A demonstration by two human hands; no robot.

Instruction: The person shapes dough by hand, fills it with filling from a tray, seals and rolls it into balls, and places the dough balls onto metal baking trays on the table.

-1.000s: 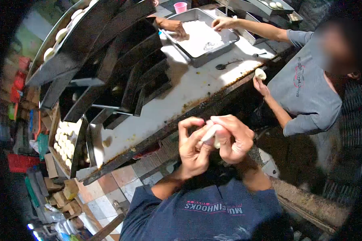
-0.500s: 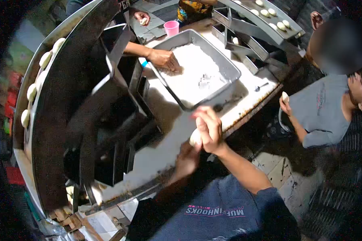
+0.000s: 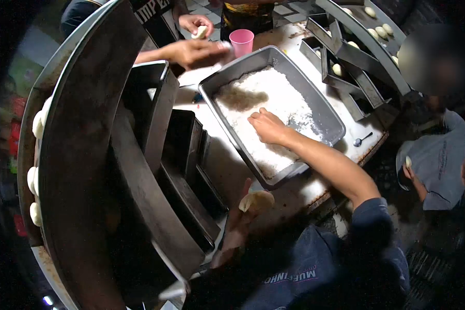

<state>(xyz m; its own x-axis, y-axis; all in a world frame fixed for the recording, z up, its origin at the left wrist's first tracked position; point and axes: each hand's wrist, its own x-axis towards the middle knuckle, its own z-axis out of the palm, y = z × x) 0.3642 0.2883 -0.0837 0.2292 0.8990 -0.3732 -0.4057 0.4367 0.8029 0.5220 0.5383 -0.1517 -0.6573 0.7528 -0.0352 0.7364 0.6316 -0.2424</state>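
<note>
My right hand (image 3: 266,127) is down in the white crumbly filling (image 3: 289,98) inside a grey tray (image 3: 335,121), its fingers bunched together; what they hold is hidden. Below the tray's near corner, my left hand (image 3: 236,227) is in shadow and holds a flattened round piece of dough (image 3: 257,202), one finger sticking up beside it. The filling looks loose and fills much of the tray's bottom.
Dark metal pans (image 3: 183,170) are stacked at the left, with dough balls (image 3: 35,214) on a rack beyond. A pink cup (image 3: 242,42) and a spoon (image 3: 363,138) lie near the tray. Co-workers' hands (image 3: 188,53) are across the table; another person (image 3: 436,160) stands right. More pans (image 3: 341,67) sit upper right.
My hands have separated: the right has reached forward into the tray, the left stays lower with the dough, now flattened. A co-worker's hand has lifted out of the tray. The view has shifted.
</note>
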